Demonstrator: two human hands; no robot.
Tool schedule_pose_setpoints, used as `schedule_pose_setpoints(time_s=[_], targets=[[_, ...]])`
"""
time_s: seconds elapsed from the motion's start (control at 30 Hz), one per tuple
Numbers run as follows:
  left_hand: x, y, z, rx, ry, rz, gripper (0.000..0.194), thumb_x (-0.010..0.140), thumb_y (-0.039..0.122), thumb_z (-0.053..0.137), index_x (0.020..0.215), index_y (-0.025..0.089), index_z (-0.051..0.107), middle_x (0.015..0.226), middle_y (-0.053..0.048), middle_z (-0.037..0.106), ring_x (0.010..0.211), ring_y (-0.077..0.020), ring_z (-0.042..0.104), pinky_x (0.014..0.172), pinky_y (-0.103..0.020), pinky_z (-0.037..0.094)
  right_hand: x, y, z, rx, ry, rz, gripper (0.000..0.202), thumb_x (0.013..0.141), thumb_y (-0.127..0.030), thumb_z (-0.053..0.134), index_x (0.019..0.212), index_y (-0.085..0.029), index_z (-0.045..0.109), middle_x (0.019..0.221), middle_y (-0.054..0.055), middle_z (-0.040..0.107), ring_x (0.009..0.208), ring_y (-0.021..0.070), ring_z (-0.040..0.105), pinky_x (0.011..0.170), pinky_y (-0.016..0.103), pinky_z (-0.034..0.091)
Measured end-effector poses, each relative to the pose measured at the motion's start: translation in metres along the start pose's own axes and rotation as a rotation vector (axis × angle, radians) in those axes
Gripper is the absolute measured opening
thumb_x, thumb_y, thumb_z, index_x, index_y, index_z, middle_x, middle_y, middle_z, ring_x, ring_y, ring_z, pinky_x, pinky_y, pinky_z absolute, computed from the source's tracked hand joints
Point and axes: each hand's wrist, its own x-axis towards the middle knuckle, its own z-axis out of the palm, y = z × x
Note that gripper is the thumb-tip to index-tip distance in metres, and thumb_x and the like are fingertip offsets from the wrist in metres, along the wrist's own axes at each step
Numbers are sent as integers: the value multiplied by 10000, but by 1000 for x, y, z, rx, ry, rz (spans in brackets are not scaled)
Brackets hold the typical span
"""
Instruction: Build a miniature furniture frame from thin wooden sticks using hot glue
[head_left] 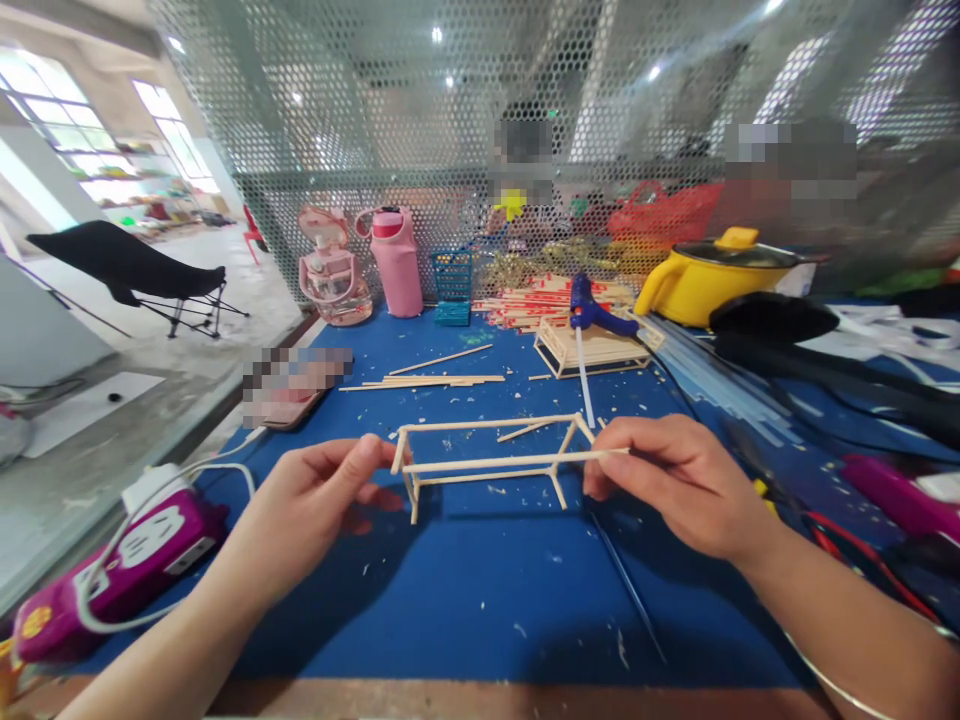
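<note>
Craft workshop, blue worktable (480, 600), glue gun (589, 310), loose wooden sticks (427, 381), perforated metal screen (450, 120) behind

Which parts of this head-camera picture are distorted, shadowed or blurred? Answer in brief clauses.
Head view: wide-angle bending at the edges; soft shadows under the left hand and right hand on the blue mat; stick frame sharp; ceiling lights glare through the mesh screen.

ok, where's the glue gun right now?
In the head view, the blue glue gun rests on a small stick-built tray at the table's far centre-right, left of the yellow pot and beyond both hands.
</note>
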Motion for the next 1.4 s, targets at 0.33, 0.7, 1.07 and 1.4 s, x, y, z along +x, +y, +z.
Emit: schedule_pose_setpoints(time_s=[0.33, 0.7, 1.07, 1.4], targets=[[104, 48, 60, 916, -355, 708, 308, 761, 454, 615, 756, 179, 753, 687, -49, 716, 612, -151, 588, 545, -224, 359, 1, -3, -7, 81, -213, 47, 298, 884, -284, 499, 639, -149, 602, 565, 15, 623, 510, 94, 564, 495, 194, 400], [154, 43, 82, 1207, -455, 662, 175, 722, 300, 614, 743, 193, 751, 690, -38, 721, 591, -147, 587, 570, -239, 374, 4, -2, -9, 74, -190, 190, 312, 867, -309, 509, 604, -159, 582, 534, 4, 594, 495, 90, 530, 506, 202, 376], [23, 14, -8, 546, 147, 450, 602, 913, 557, 247, 1085, 139, 644, 488, 12, 555, 480, -153, 514, 498, -244, 383, 4, -5, 2, 299, -46, 364, 319, 850, -386, 512, 621, -166, 546, 559, 5, 591, 491, 92, 528, 501, 207, 434], [1, 5, 33, 228, -172, 151, 660, 837, 598, 465, 1323, 154, 407, 577, 5, 639, 413, -122, 546, 374, -183, 329, 3, -4, -6, 320, -58, 382, 343, 829, -413, 532, 606, -152, 550, 588, 20, 625, 486, 87, 561, 489, 196, 437]])
